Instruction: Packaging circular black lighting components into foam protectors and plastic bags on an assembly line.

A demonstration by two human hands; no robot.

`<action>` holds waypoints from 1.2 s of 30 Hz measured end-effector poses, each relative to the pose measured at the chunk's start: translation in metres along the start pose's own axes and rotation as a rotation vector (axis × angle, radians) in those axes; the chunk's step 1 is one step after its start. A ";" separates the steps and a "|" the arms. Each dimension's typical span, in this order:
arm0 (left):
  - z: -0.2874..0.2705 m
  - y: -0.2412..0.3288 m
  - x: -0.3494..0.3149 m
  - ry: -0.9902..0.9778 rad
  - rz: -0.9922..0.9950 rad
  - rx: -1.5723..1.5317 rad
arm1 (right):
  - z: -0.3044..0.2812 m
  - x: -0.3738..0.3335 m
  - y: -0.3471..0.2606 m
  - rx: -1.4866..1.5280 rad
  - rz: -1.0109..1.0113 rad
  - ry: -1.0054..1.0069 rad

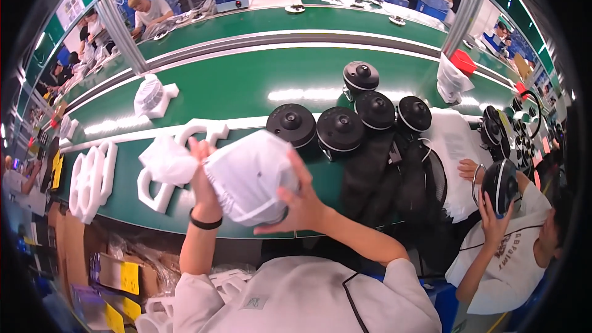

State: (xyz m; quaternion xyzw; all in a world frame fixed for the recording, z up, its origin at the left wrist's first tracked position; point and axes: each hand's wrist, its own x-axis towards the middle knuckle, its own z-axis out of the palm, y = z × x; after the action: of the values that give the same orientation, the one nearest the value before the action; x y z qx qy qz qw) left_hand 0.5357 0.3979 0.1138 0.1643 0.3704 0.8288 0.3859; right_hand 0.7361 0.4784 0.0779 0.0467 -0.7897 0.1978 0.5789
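Observation:
Both of my hands hold a round item wrapped in a white bag [251, 176] above the near edge of the green bench. My left hand [205, 179] is closed on its left side, a dark band round that wrist. Under and along its right side curls my right hand [301, 205]. What is inside the bag is hidden. Left of my left hand lies a crumpled white bag or wrap [169, 159], over white foam frames [155, 192]. Several black round domed devices [340, 128] with silvery rims stand just beyond my right hand.
More white foam frames [92, 179] stand at the left. Another wrapped item [150, 95] sits in foam on the green belt [228, 74]. At right, a co-worker holds a black domed device [499, 186] beside a stack of white bags [453, 142]. Cardboard boxes [77, 246] are lower left.

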 end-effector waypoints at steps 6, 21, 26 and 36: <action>0.063 0.031 -0.016 -0.384 0.106 0.414 | -0.008 -0.001 0.004 0.409 0.554 0.225; 0.064 0.069 -0.001 -0.762 0.058 0.394 | 0.012 -0.014 -0.016 1.632 0.864 0.108; 0.038 0.029 0.007 -0.454 -0.124 -0.054 | 0.032 -0.034 0.007 0.519 0.582 0.153; 0.008 0.040 0.032 -0.852 0.315 0.791 | 0.006 0.021 -0.005 1.776 1.484 0.341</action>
State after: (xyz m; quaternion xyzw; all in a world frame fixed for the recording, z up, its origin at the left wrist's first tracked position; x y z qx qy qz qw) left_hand 0.4985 0.4093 0.1487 0.6660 0.4345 0.5366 0.2825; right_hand 0.7250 0.4752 0.0971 -0.0650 -0.1195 0.9735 0.1837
